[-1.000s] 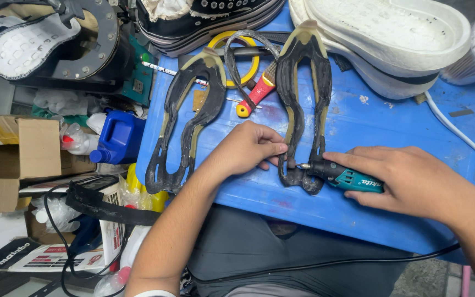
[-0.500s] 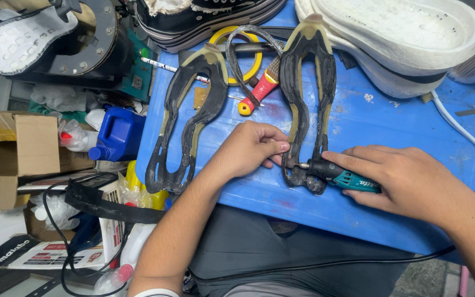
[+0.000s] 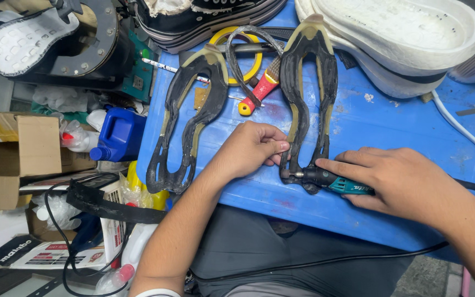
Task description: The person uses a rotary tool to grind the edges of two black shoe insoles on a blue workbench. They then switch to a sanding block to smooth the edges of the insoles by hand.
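Rotary tool applied to heel end of a black outsole frame on the blue table (image 3: 358, 118).

Left hand (image 3: 251, 148) curled, fingertips pinning the right-hand outsole (image 3: 308, 99) flat — steadying it. Right hand (image 3: 399, 179) wrapped around the teal rotary tool (image 3: 331, 180), tip at the heel — second outsole (image 3: 185, 118) lies apart, left.
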